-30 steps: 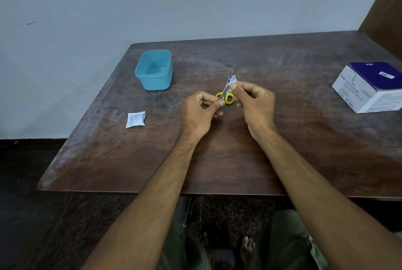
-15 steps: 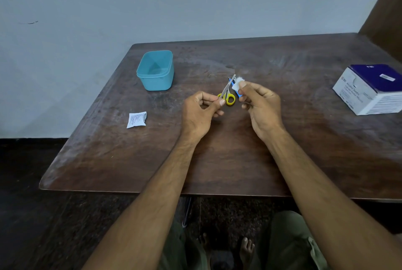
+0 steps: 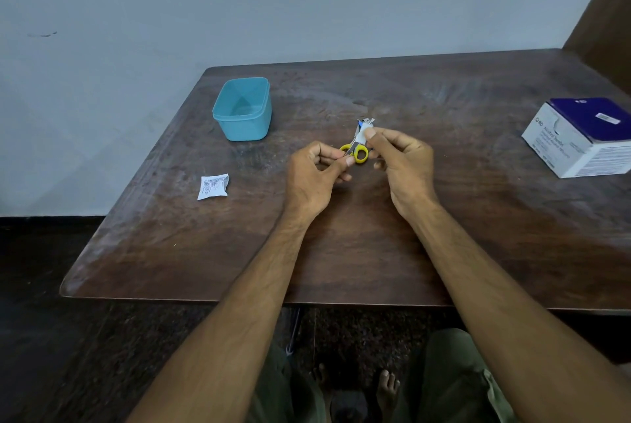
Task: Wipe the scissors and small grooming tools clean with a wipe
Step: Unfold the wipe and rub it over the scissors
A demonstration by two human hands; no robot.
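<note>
Small scissors (image 3: 359, 151) with yellow handles are held above the middle of the brown table (image 3: 444, 235). My left hand (image 3: 316, 180) pinches them by the handle end, fingers curled. My right hand (image 3: 401, 166) pinches a white wipe (image 3: 365, 131) against the blades, so most of the blades are hidden. A bit of blue shows beside the wipe near the blade tips.
A turquoise tub (image 3: 243, 109) stands open at the back left of the table. A torn white sachet (image 3: 213, 186) lies at the left. A white and purple swab box (image 3: 584, 137) sits at the right edge. My legs and bare feet show below the near table edge.
My right hand with the wipe drew off the blades to the right, then came back onto them. My left hand has kept its grip on the scissors.
</note>
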